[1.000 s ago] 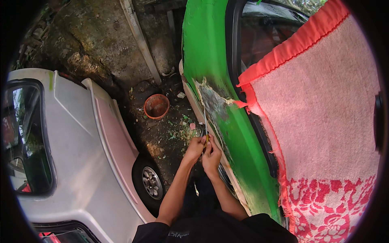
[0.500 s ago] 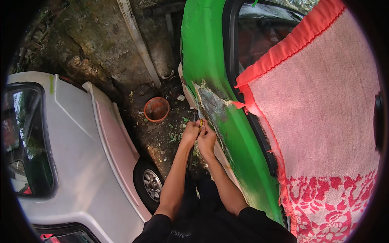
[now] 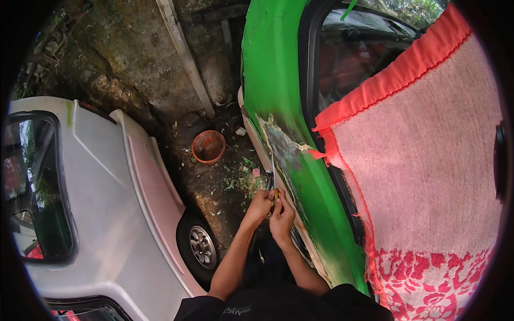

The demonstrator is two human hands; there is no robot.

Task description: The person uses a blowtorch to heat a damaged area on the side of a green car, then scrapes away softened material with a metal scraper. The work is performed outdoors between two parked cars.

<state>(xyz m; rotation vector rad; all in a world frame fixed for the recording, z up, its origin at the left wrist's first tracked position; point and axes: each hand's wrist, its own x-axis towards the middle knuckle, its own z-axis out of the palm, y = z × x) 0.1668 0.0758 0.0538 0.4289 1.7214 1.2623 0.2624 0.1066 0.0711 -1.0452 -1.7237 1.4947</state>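
Close together in front of my body, my left hand (image 3: 261,204) and my right hand (image 3: 281,217) are both closed on a yellow-handled screwdriver (image 3: 276,194). Its long, thin metal shaft points away from me, toward a bare, rough patch (image 3: 281,140) on the green car's body (image 3: 308,192). Grey metal and ragged, pale edges show in that patch, with dark staining beside it. My fingers cover much of the handle. Whether the tip touches the panel I cannot tell.
A pink patterned towel (image 3: 407,144) with a red border hangs over the green car's right part. At left stands a silver-grey car (image 3: 107,198). An orange-brown basin (image 3: 209,146) rests on the littered ground between the cars, near a leaning post (image 3: 184,56).
Both hands have come back toward my body and slightly right, still holding the screwdriver. Its shaft now shows more clearly beyond them. The view has shifted slightly.
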